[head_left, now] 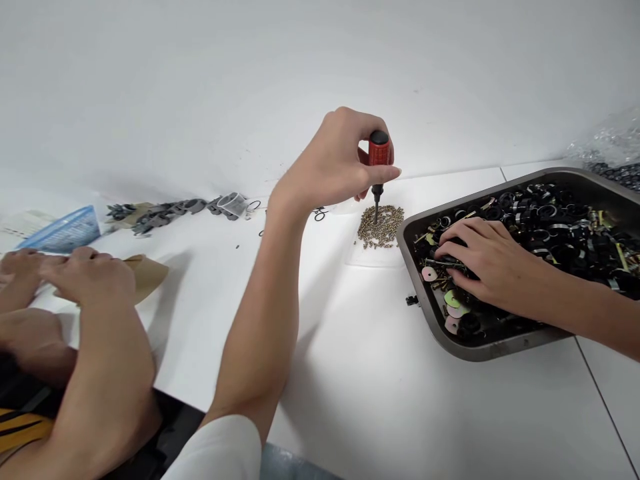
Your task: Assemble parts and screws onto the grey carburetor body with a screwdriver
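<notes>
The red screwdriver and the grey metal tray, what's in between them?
In the head view, a small heap of brass-coloured screws lies between the red-handled screwdriver and the grey metal tray.

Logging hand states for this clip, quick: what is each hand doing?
Left hand: closed on red screwdriver, tip in the screw pile.
Right hand: resting on parts in the metal tray; grip cannot be told.

Readable text: none anywhere in the frame.
Blue packet [63,230], left edge of the frame: pale print on its face, too blurred to read.
Screwdriver [379,155], upper centre: red and black handle, no marking to be made out.
Metal tray [500,343], right of the frame: plain rim, no label; the small parts inside carry no legible numbers.
Brown paper [147,275], left: blank.
</notes>
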A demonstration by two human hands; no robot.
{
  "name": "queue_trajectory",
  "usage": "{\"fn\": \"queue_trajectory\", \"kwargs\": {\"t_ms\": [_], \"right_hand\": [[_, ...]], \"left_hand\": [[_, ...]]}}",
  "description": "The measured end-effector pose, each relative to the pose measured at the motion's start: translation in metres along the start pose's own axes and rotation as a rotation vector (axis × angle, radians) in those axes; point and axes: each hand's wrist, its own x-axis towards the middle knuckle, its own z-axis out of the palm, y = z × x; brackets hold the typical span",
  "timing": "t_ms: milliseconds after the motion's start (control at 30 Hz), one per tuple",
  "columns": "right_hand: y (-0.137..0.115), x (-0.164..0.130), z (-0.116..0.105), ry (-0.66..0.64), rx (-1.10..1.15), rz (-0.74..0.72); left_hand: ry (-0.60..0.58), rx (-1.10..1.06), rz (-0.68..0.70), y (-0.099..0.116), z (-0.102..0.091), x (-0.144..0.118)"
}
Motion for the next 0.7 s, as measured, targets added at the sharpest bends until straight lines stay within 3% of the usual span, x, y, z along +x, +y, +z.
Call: {"fn": "queue_trajectory", "kwargs": {"t_ms": [200, 467, 700], "right_hand": [[-0.001, 0.002, -0.007, -0.037, 0.073, 0.044], [0.003, 0.009, -0.018, 0.003, 0.297, 0.238], [0.011, 0.011, -0.022, -0.101, 0.271, 0.222]], "left_hand": [[0.095, -0.084, 0.031, 0.005, 0.001, -0.001], [0.137, -0.147, 0.055, 0.003, -0.001, -0.001], [0.158, -0.103, 0.064, 0.009, 0.001, -0.003]]}}
